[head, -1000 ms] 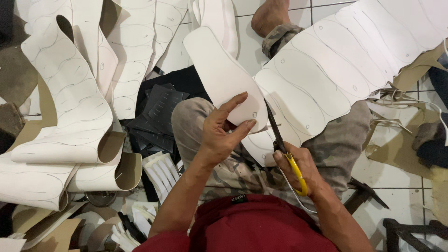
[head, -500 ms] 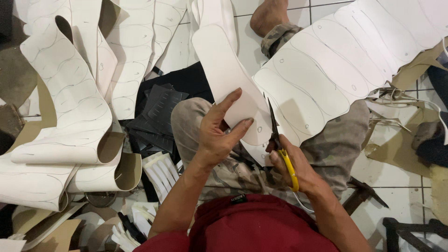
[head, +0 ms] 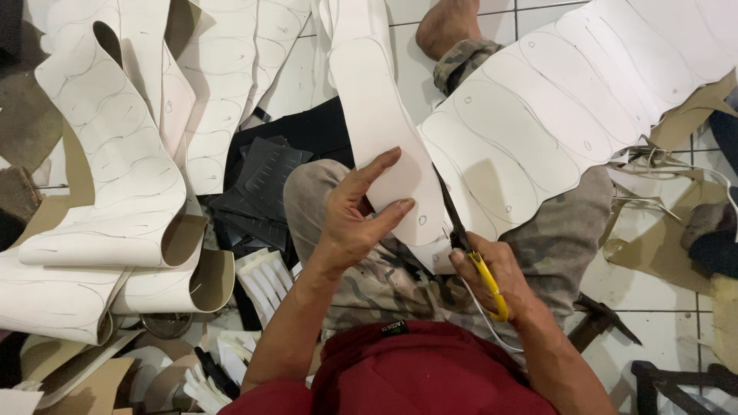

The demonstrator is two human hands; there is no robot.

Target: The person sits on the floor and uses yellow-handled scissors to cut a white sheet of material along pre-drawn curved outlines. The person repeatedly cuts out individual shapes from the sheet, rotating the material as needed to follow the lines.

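Where scissors split sheet, narrow gap.

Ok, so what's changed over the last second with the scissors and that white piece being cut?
The scissors in the right hand have worked further up the drawn outline, and the white insole-shaped piece gripped by the left hand has swung from slanting to the left to nearly upright, now largely parted from the marked sheet. Both grips are unchanged, and the rolled sheets at the left lie as before.
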